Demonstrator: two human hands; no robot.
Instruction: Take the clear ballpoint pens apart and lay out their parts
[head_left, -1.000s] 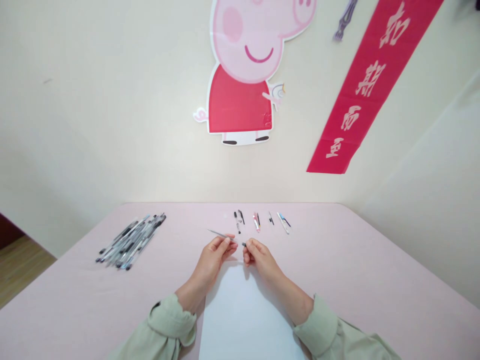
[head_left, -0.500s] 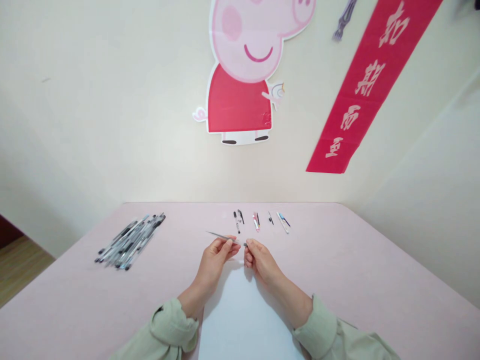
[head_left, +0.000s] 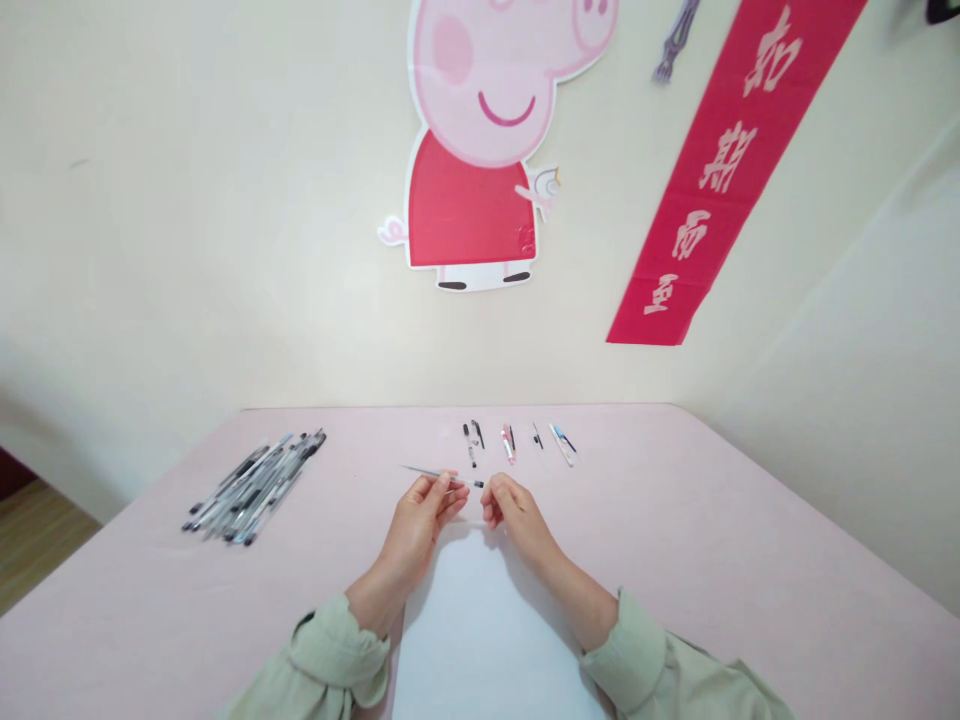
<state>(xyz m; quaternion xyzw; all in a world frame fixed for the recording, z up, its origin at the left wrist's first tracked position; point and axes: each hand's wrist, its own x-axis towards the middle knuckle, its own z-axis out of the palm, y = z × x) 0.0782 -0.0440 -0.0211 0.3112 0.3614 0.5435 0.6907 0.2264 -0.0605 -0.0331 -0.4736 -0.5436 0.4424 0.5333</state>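
Note:
My left hand [head_left: 421, 510] pinches a slim pen refill [head_left: 421, 470] between thumb and fingers. Its thin grey point sticks out to the left, and a clear length with a black end [head_left: 478, 484] shows to the right of the fingertips. My right hand [head_left: 517, 515] is closed, thumb against curled fingers, right beside that black end. Whether it touches the end or pinches some small part is hidden. Both hands are raised over the far edge of a white sheet [head_left: 487, 620].
A pile of clear and black pens [head_left: 255, 490] lies on the left of the pink table [head_left: 712, 540]. Near the back stand small groups of pen parts: black pieces [head_left: 473, 440], a pink pen [head_left: 508, 445], a short black piece [head_left: 537, 437], and white and blue pens [head_left: 561, 446]. The wall rises behind.
The black end, earlier at my right fingertips, now shows clear at the right of the refill. My left hand has shifted slightly left. The view has also shifted a little.

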